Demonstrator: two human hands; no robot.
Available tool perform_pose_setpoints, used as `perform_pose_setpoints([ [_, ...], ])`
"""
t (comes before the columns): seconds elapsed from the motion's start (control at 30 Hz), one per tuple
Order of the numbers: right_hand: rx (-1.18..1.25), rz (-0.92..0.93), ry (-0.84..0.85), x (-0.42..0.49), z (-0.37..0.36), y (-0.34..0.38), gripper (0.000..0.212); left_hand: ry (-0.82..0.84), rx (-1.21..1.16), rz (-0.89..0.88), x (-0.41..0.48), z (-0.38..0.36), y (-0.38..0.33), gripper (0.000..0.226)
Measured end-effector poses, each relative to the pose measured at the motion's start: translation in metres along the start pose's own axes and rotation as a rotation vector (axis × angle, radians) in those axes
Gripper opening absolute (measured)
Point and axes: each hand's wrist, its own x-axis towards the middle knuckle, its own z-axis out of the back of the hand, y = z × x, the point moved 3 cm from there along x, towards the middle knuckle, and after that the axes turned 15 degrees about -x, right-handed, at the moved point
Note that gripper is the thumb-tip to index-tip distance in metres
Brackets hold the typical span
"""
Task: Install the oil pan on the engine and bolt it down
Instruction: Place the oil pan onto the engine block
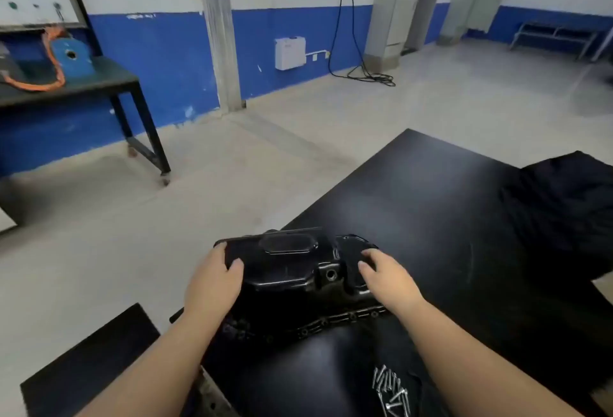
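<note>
Black metal oil pan (292, 270), sump side up, sits between two bare hands at the near left corner of a dark table (431, 191). This is the head view, looking down and forward.

The left hand (215, 280) wraps the pan's left end, fingers curled over the far edge and thumb lying on top. The right hand (388, 279) has bent fingers gripping the shallower right section, beside the drain hole. The bolt flange runs along the pan's near side. I cannot tell whether the pan rests on the table or is lifted just clear. No engine can be made out.

A loose pile of silver bolts (391, 390) lies on the table near the right forearm.

Likely risks: the smooth painted pan could slip from bare fingers, since the right hand holds only a shallow slope. The right forearm could sweep the bolts off the table, because they lie just beside it.

Room to move: the table edge falls away to bare floor on the left, so a slip there means a drop. Far and right, the tabletop is open up to a dark cloth (564, 197).
</note>
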Motion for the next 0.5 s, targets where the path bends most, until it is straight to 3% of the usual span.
perform_pose_setpoints([
  [0.17, -0.161, -0.091, 0.288, 0.023, -0.043, -0.021, 0.052, 0.035, 0.062, 0.149, 0.013, -0.022, 0.024, 0.057],
  [0.33, -0.236, -0.102, 0.27, 0.039, -0.056, -0.042, 0.054, -0.049, -0.007, 0.178, 0.032, -0.021, 0.036, 0.056],
  [0.5, -0.018, -0.169, 0.234, 0.058, -0.055, -0.055, 0.064, -0.075, -0.281, 0.223, 0.041, -0.019, 0.054, 0.052],
])
